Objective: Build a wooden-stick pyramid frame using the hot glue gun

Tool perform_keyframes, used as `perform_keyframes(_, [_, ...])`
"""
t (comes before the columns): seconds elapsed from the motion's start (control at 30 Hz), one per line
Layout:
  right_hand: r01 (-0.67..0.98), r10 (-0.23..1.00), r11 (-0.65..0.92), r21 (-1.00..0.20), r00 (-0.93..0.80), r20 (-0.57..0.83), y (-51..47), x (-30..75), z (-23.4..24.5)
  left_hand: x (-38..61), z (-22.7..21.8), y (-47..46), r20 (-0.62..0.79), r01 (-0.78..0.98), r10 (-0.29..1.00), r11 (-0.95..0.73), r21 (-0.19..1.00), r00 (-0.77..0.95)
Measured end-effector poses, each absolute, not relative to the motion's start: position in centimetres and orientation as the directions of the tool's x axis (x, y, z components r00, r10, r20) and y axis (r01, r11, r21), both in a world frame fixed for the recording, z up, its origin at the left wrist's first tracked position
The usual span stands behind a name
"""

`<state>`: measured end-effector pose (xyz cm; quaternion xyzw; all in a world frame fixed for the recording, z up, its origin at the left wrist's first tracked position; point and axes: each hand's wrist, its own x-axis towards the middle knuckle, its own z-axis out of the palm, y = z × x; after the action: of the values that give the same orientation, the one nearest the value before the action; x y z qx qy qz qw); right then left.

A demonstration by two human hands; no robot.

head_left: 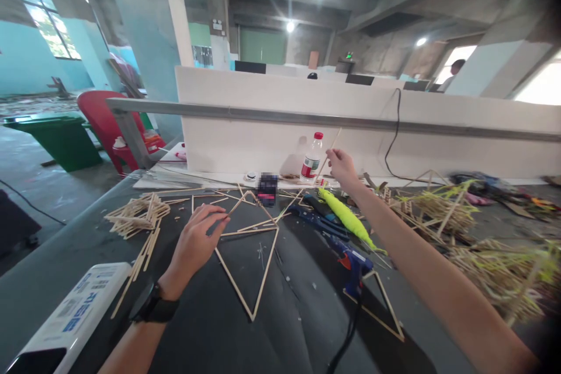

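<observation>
Wooden frame (266,272) lay partly joined, by appearance — your left hand (195,245) pressed it flat, your right hand (342,168) pinched one unattached stick (335,139).

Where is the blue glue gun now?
Head view, right of centre: the blue glue gun lies on the dark table between the large stick triangle and a smaller triangle, below the neon-green tool.

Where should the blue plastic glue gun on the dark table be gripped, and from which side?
Probably by the handle, fingers wrapping it from the near side: the blue plastic glue gun points its handle toward the viewer, black cord trailing off its end, nozzle end seemingly farther away.
</observation>
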<state>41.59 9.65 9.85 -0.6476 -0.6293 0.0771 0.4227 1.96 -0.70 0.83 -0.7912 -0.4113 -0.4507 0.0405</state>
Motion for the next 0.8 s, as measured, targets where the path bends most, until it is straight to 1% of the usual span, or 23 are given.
perform_keyframes(0.07, [0.647, 0.891, 0.197, -0.736, 0.194, 0.41, 6.9, 40.1, 10.8, 2.1, 0.7, -0.8, 0.742, 0.684, 0.622, -0.656, 0.319, 0.251])
perform_keyframes(0.17, [0.502, 0.906, 0.279, -0.819, 0.144, 0.397, 1.9, 37.4, 11.6, 2.2, 0.6, -0.9, 0.746, 0.679, 0.618, -0.659, 0.322, 0.247])
perform_keyframes(0.2, [0.33, 0.92, 0.308, -0.892, 0.137, 0.368, 0.3, 36.5, 11.9, 2.2, 0.6, -1.0, 0.746, 0.678, 0.617, -0.662, 0.321, 0.249])
perform_keyframes(0.23, [0.189, 0.934, 0.313, -0.931, 0.119, 0.338, -1.0, 35.7, 12.2, 2.2, 0.6, -1.0, 0.745, 0.677, 0.618, -0.662, 0.321, 0.251])
perform_keyframes(0.3, [0.016, 0.947, 0.303, -0.953, 0.102, 0.303, -3.0, 34.3, 13.0, 2.2, 0.7, -1.1, 0.742, 0.678, 0.622, -0.66, 0.325, 0.249])
perform_keyframes(0.33, [-0.022, 0.952, 0.298, -0.954, 0.088, 0.295, -3.6, 33.7, 13.5, 2.1, 0.7, -1.2, 0.742, 0.677, 0.624, -0.659, 0.328, 0.247])
perform_keyframes(0.47, [-0.072, 0.952, 0.305, -0.95, 0.034, 0.303, -4.9, 32.4, 14.6, 2.1, 0.7, -1.1, 0.743, 0.675, 0.622, -0.66, 0.329, 0.247])
perform_keyframes(0.57, [-0.09, 0.951, 0.309, -0.947, 0.039, 0.307, -5.1, 31.8, 14.6, 2.0, 0.7, -1.0, 0.745, 0.673, 0.618, -0.664, 0.325, 0.251])
perform_keyframes(0.63, [-0.06, 0.949, 0.315, -0.947, 0.039, 0.313, -5.1, 31.6, 14.4, 2.0, 0.7, -1.0, 0.743, 0.672, 0.621, -0.664, 0.328, 0.25])
perform_keyframes(0.8, [0.092, 0.937, 0.349, -0.933, -0.015, 0.349, -5.3, 31.0, 14.1, 2.0, 0.7, -1.1, 0.735, 0.684, 0.632, -0.65, 0.331, 0.245])
